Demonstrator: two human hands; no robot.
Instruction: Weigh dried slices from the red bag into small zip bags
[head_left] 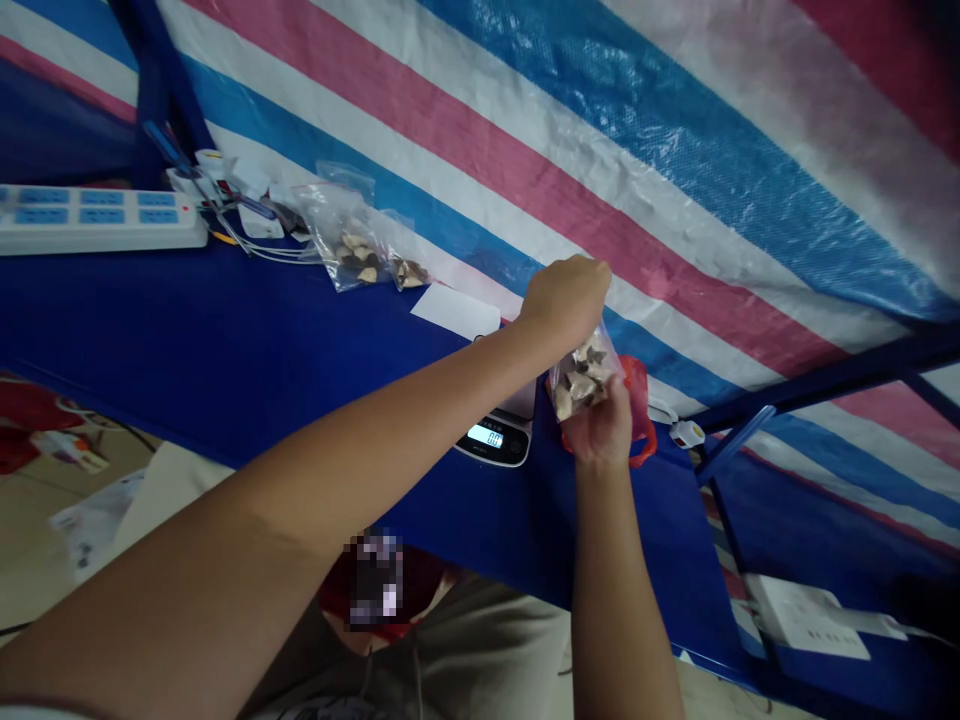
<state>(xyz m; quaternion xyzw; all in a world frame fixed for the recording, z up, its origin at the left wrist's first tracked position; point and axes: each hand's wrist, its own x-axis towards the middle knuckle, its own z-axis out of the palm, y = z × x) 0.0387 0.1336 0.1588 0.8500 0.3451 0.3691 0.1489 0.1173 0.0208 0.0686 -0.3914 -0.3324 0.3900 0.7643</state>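
A clear plastic bag (583, 375) of beige and dark brown chunks is held up near the striped sheet, to the right of the scale. My left hand (568, 298) reaches across and is closed in a fist at the top of this bag; its fingertips are hidden. From below, my right hand (606, 428) cups the bag's lower part, fingers curled against it. A digital kitchen scale (495, 440), its display lit at what looks like 0.0, sits beside the bag, partly covered by my left forearm. Behind my right hand is a red plastic bag (639, 395).
Clear bags of similar chunks (356, 250) lie at the back left near a white paper (457, 312). A power strip (97, 217) with plugs and cables is farther left. The striped sheet (517, 130) slopes behind the blue table (187, 350). A white adapter (810, 615) is at right.
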